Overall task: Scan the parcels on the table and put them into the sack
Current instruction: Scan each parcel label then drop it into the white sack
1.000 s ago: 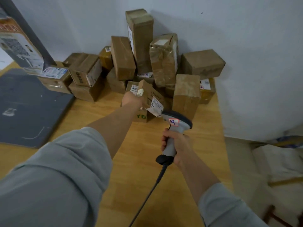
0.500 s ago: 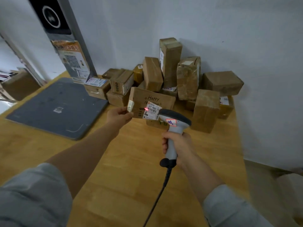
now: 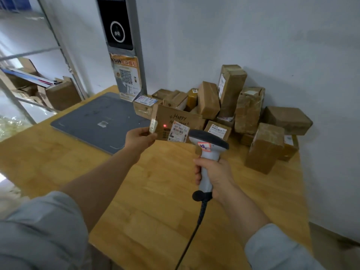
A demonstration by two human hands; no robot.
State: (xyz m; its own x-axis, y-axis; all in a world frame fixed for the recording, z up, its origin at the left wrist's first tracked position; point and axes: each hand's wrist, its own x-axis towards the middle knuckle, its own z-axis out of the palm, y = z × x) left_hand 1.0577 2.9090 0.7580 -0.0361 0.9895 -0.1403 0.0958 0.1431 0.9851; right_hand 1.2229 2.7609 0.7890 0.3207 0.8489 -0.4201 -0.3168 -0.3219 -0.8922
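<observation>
Pinching left edge of parcel [image 3: 175,118] in left hand [image 3: 139,139], above table [image 3: 155,201]. Gripping scanner [image 3: 207,152] in right hand [image 3: 216,176], just near of label [image 3: 178,131].

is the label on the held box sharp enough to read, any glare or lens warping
Head view: the label on the box in the left hand is soft but glare-free, only big digits readable; the scanner throws a red dot beside it; the wide-angle lens bends the shelf.
</observation>
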